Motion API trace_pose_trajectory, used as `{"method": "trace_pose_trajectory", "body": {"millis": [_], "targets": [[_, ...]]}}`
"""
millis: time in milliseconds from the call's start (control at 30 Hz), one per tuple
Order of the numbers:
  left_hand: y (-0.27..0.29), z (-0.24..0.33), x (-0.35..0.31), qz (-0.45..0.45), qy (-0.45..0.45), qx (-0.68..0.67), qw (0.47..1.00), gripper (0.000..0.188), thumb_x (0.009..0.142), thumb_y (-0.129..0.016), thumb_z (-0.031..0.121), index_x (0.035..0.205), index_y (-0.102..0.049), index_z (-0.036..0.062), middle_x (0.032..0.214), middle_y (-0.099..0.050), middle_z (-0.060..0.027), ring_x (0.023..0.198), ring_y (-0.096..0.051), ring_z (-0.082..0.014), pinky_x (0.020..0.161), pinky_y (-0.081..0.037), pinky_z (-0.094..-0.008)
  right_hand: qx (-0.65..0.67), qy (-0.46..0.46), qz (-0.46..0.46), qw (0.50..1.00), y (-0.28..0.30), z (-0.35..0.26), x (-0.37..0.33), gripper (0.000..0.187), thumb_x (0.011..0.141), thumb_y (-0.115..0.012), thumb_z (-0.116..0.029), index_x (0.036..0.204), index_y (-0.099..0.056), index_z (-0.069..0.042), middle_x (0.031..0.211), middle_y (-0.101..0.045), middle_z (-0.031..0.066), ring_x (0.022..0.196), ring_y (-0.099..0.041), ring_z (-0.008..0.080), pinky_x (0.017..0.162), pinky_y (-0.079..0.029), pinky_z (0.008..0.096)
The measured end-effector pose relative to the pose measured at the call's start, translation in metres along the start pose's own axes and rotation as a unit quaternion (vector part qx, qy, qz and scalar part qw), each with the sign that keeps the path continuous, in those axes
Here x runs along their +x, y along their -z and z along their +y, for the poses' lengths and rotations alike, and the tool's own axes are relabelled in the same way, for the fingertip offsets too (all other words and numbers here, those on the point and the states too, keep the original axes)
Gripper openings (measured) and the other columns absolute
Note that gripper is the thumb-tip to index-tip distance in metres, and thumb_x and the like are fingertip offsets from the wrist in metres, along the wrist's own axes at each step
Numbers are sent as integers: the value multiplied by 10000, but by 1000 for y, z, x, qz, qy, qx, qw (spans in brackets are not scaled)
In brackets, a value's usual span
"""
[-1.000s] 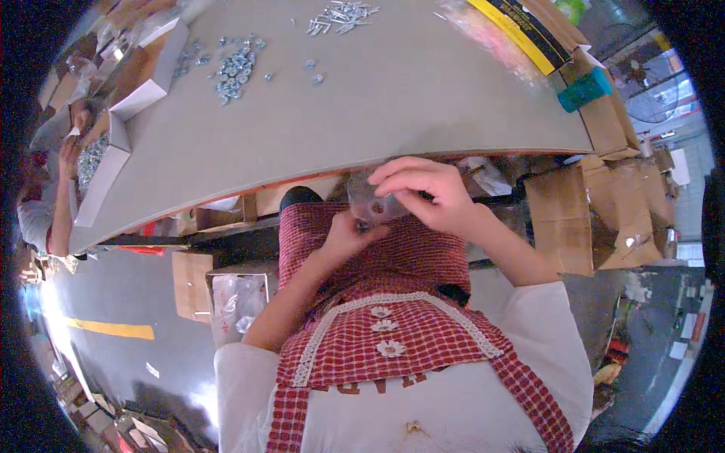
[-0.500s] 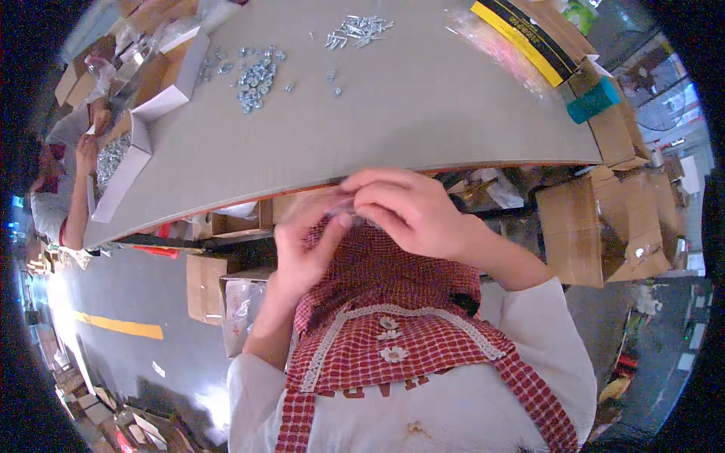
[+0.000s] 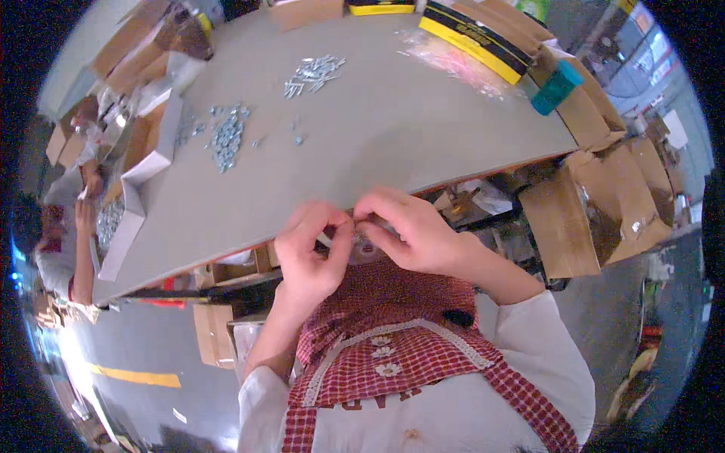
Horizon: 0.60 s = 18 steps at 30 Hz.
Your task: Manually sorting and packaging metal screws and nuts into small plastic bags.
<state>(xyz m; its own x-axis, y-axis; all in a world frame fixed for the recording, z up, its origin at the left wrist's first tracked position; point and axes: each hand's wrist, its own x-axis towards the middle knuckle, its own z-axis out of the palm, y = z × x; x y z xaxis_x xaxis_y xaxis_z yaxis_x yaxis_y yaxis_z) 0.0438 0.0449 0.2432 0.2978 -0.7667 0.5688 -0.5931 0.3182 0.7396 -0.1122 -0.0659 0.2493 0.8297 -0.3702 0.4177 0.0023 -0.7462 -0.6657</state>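
My left hand (image 3: 311, 249) and my right hand (image 3: 411, 232) meet just in front of the table's near edge, above my red checked apron. Both are closed in a pinch on a small clear plastic bag (image 3: 367, 248), which hangs beneath the fingertips. The fingers hide its upper part, and its contents are too small to make out. Farther off on the grey table (image 3: 355, 143) lie a heap of small silvery metal nuts or spacers (image 3: 226, 140) and a heap of screws (image 3: 313, 74). A loose metal piece (image 3: 299, 140) sits apart, nearer the middle.
Clear and pinkish plastic bags (image 3: 457, 64) lie by a black and yellow box (image 3: 476, 41). A teal cylinder (image 3: 557, 87) stands at the right edge, above cardboard boxes (image 3: 563, 219). At left, a co-worker's hands (image 3: 87, 200) are beside a white box (image 3: 128, 230) of metal parts.
My view has turned, so the table sits lower and more of its far side shows. Both hands stay together, and the clear bag now shows more plainly below the fingers.
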Motion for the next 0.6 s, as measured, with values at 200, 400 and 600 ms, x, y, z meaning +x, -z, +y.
{"method": "trace_pose_trajectory", "body": {"millis": [200, 400, 600], "targets": [[-17, 2, 10, -56, 16, -41, 997, 70, 781, -646, -52, 823, -619, -4, 774, -628, -88, 699, -602, -190, 660, -483, -300, -23, 18, 30, 999, 32, 3, -21, 127, 853, -632, -147, 927, -558, -75, 838, -577, 128, 795, -601, 364, 676, -484, 450], [-54, -2, 44, -126, 115, -125, 977, 47, 908, -621, 20, 869, -642, 6, 802, -650, -33, 752, -599, -97, 719, -492, -252, 14, -60, 135, 989, 67, 35, -63, 99, 854, -663, -170, 873, -615, -87, 806, -639, 91, 736, -638, 280, 658, -506, 383], [-47, -62, 62, -17, 194, -150, 969, 54, 954, -588, 74, 973, -625, 39, 903, -656, -26, 840, -603, -87, 722, -484, -244, 168, -171, 536, 809, 164, 63, -144, 97, 898, -628, -110, 932, -673, -30, 872, -692, 50, 772, -642, 142, 757, -508, 279]]}}
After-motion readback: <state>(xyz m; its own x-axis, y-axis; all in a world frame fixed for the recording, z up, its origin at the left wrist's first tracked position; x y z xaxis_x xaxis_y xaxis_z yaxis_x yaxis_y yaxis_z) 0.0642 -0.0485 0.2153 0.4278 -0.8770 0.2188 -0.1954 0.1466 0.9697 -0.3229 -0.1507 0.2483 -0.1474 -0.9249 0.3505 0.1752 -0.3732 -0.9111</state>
